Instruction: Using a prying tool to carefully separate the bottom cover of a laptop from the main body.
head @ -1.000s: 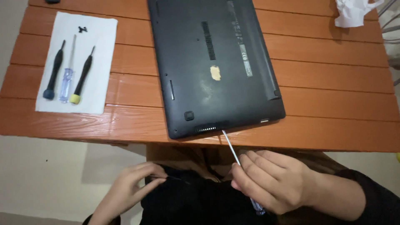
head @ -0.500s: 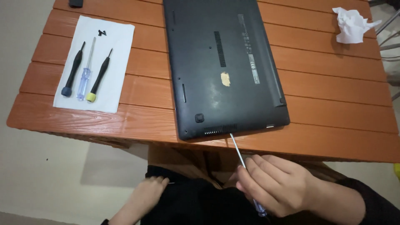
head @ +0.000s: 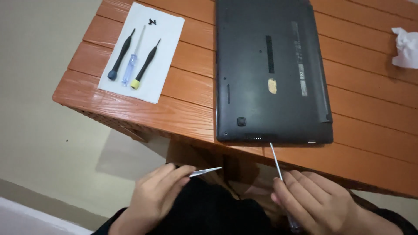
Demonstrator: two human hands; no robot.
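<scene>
laptop (head: 272, 74) top edge cut off, crumpled tissue (head: 406, 48) cropped at right, screwdriver (head: 278, 167) handle hidden in right hand (head: 320, 204)

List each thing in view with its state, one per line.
Laptop: closed, upside down on the table.
Three screwdrivers: lying side by side on white paper.
Tissue: crumpled.
Left hand: pinching tweezers.
Right hand: gripping long screwdriver, tip at laptop's edge.

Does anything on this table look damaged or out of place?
The upturned laptop has a torn tan sticker remnant on its base. A crumpled white tissue lies at the table's right edge.
</scene>
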